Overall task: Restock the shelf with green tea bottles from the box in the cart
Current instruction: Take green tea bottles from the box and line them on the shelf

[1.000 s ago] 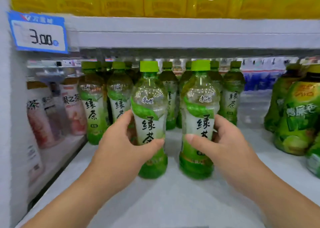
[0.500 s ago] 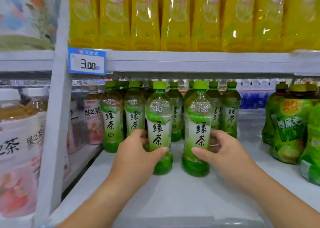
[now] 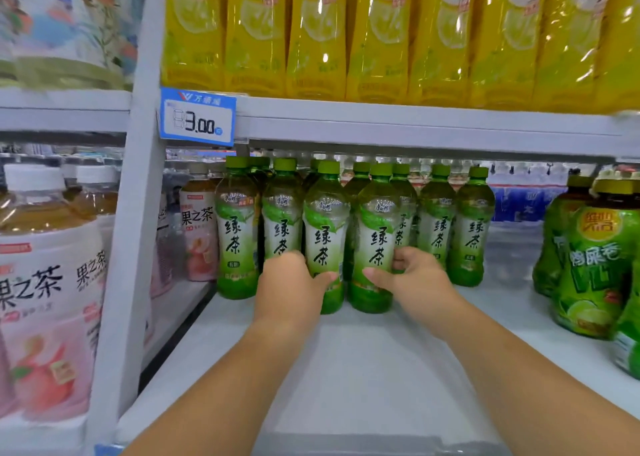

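Grip on both: left hand (image 3: 294,282) curls round the left bottle (image 3: 325,227), right hand (image 3: 412,277) round the right bottle (image 3: 377,227), both upright on the shelf (image 3: 363,369), stocked rows (image 3: 437,220) just behind.

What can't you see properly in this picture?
In the head view:
- Cart and box: outside the frame.
- Back green tea bottles: hidden by front bottles.
- Fingertips of left hand and right hand: behind those front bottles.
- Small print on price tag: blurred.
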### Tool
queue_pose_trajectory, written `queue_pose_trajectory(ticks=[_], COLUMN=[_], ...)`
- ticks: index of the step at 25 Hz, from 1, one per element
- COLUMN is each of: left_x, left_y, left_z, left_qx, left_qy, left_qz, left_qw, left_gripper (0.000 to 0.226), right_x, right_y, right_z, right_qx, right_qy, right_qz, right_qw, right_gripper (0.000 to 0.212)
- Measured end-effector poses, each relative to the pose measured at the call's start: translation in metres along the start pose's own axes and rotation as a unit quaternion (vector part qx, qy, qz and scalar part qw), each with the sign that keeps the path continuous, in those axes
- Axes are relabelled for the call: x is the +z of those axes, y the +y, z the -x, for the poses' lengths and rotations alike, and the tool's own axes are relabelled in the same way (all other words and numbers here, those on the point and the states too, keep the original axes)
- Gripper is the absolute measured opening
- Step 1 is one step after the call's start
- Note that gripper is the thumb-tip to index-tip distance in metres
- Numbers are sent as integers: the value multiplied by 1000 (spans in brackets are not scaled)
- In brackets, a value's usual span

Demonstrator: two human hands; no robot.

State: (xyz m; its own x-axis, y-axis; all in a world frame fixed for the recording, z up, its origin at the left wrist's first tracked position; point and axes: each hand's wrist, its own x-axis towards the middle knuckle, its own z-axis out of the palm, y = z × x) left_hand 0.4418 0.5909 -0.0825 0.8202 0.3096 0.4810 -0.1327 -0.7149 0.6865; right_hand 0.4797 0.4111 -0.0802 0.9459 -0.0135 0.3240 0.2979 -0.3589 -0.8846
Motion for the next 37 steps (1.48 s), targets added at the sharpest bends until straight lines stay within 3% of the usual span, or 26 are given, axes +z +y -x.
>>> queue_pose_trajectory(ticks=[10, 15, 22, 37], left_x=[18, 22, 24, 22], left_y=[-7, -9, -12, -18], left_z=[-12, -13, -13, -7], left_qx=[37, 52, 48, 52], left_qy=[52, 62, 80, 62], left_qz=[-44, -50, -74, -47], left_qw=[997, 996, 993, 996], left_gripper=[54, 37, 50, 31], right_x=[15, 13, 12, 19], right_y=[25, 32, 33, 30], right_z=[-11, -17, -17, -17], right_qx=[-17, -14, -16, -24], right_qy=[-1, 5, -10, 33], right_qz=[-88, -113, -139, -65], right_qw=[996, 994, 990, 997], right_gripper=[28, 43, 33, 46])
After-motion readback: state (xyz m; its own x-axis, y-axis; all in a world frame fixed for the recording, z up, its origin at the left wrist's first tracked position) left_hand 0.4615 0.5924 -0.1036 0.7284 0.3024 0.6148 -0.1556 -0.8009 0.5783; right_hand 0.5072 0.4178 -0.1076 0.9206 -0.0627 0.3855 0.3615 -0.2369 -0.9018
